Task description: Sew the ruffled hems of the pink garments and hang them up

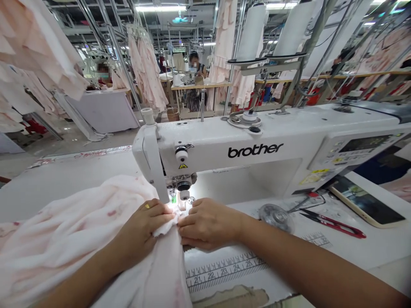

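Right now, the left hand curls over a gathered fold of pale pink fabric, pinching it just in front of the presser foot of a white Brother sewing machine. The right hand lies flatter, its fingers held together and pressing the cloth from the other side, almost meeting the left hand. Most of the fabric bunches on the left of the white tabletop and hangs over its near edge. Further right lie red-handled thread snips beside a round metal disc, with a printed ruler scale near the front edge and a phone at the right.
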`<control>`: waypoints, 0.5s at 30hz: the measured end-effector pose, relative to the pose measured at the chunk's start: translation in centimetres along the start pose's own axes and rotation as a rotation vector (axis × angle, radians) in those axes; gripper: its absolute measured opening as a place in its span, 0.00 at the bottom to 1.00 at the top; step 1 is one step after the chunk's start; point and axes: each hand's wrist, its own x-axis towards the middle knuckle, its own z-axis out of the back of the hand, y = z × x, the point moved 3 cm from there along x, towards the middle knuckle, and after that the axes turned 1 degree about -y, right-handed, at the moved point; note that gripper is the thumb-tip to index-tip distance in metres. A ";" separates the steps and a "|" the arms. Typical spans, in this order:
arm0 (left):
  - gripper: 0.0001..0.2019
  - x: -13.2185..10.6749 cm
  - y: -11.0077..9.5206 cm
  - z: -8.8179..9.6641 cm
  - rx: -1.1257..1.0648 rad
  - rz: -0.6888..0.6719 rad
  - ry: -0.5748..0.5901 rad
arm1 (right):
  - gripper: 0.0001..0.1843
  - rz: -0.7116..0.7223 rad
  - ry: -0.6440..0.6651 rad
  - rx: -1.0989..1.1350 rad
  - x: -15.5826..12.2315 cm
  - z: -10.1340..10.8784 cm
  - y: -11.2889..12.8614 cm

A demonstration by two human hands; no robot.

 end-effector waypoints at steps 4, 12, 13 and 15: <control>0.14 0.2 0.6 0.4 -0.236 0.311 -0.029 | 0.15 -0.006 0.015 0.035 -0.1 0.1 0.0; 0.13 0.7 -0.3 0.2 -0.093 0.086 0.010 | 0.15 -0.066 0.021 0.111 -0.2 0.5 -0.3; 0.14 0.6 -0.4 0.1 -0.033 0.030 0.009 | 0.15 -0.099 0.013 0.106 -0.2 0.6 -0.5; 0.18 0.1 -0.5 -0.3 0.091 -0.050 0.019 | 0.13 -0.193 -0.034 0.088 -0.2 0.8 -0.9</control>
